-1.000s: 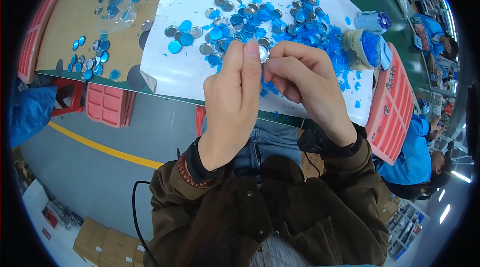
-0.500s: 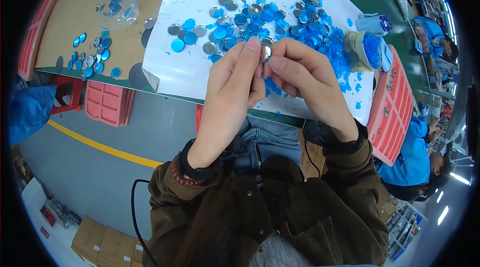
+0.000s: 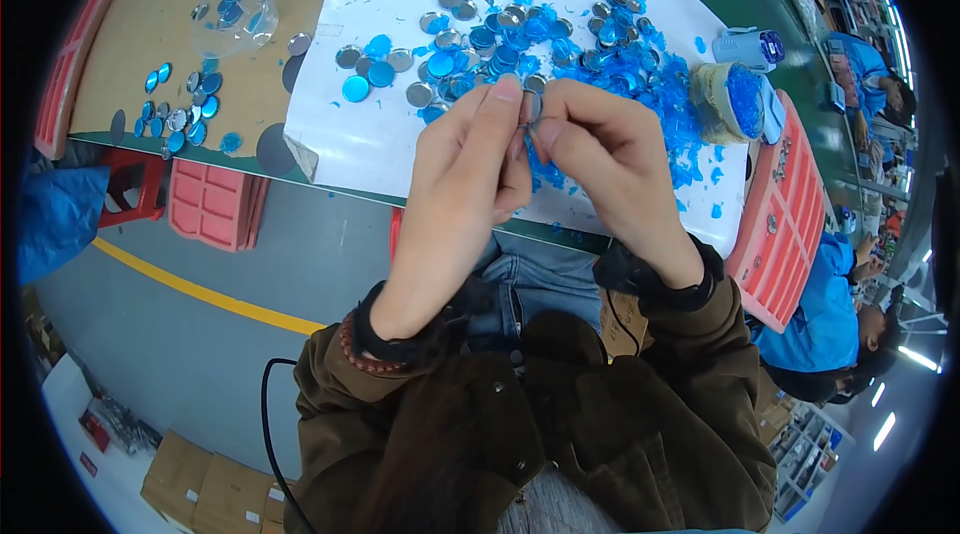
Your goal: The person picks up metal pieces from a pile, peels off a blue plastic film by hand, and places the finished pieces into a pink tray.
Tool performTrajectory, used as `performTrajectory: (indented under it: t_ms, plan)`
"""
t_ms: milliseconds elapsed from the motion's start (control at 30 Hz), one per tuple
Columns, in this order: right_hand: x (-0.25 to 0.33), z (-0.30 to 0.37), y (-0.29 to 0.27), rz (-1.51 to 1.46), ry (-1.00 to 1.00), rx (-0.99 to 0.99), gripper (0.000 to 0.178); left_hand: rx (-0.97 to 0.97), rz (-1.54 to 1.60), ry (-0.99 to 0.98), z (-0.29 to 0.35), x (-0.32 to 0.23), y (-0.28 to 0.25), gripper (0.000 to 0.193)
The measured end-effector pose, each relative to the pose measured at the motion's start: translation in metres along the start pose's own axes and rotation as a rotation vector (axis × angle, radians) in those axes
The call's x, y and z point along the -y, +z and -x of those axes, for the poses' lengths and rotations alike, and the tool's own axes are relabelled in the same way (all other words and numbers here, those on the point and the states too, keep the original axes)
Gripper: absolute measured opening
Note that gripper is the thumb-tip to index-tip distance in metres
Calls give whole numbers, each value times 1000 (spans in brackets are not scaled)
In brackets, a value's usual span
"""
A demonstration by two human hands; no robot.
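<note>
Above the front of the white sheet, my left hand (image 3: 468, 159) pinches a small round silver metal disc (image 3: 530, 110) between thumb and curled fingers. At the disc's right edge, the thumb and forefinger of my right hand (image 3: 612, 152) close on it too. The fingers partly cover the disc. Beyond my hands lies a loose pile of silver and blue discs (image 3: 440, 65), mixed with crumpled scraps of blue film (image 3: 660, 99).
A tub (image 3: 715, 99) stuffed with blue film stands at right beside a grey-blue container (image 3: 745, 49). On the brown board at left are a clear plastic cup (image 3: 235, 19) and several discs (image 3: 178, 122). Pink crates (image 3: 790, 219) flank the table. People in blue work at far right.
The disc has tilted between my fingers, and its bright face shows less. My right hand has shifted slightly, with its thumb lower and closer to the disc.
</note>
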State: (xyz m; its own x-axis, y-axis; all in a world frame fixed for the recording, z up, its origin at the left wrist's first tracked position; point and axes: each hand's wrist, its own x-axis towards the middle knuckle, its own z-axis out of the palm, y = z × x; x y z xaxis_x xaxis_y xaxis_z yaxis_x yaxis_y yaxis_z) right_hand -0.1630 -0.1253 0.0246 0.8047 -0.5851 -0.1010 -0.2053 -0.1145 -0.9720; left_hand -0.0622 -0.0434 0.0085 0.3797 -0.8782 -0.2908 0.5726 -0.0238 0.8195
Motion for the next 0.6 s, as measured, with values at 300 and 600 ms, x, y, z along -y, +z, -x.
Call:
performTrajectory:
  t_ms: [300,600]
  plan:
    - [6,-1,-2,-101,153,86,16,79,165,-208,-2,-4,-5,30]
    - [12,-3,5,-77,164,0,14,-21,52,-80,-2,1,2,29]
